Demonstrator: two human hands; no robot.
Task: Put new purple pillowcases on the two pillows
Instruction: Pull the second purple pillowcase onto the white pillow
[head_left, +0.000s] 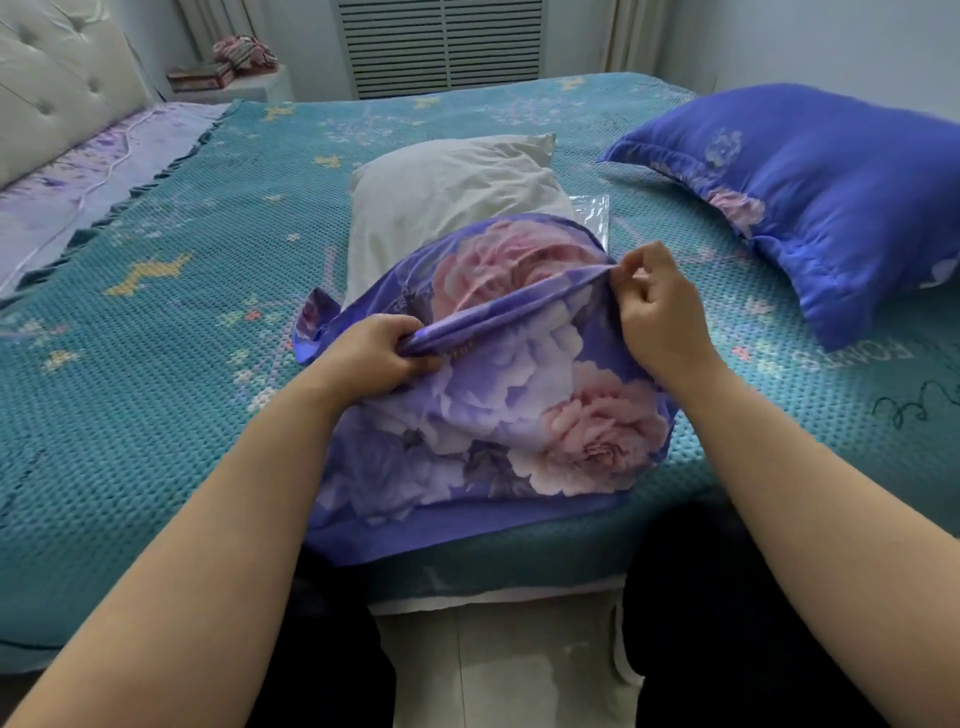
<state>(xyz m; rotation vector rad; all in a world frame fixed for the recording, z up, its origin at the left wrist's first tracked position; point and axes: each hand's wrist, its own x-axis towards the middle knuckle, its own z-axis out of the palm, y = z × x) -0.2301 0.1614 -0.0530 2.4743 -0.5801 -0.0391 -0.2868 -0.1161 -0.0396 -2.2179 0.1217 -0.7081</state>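
Two pillows lie on the bed (156, 332). One white pillow (447, 202) sits near the bed's front edge, and its near half is inside a purple pillowcase (498, 415) with big pink flowers. The far half sticks out bare. The left hand (374, 353) grips the open rim of the pillowcase with curled fingers. The right hand (660, 312) pinches the same rim, just at its fingertips. The other pillow (831, 208), already in a purple case, rests by the bed's right edge.

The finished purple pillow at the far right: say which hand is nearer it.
Right. The right hand pinches the pillowcase hem just short of the finished pillow; the left hand grips farther away.
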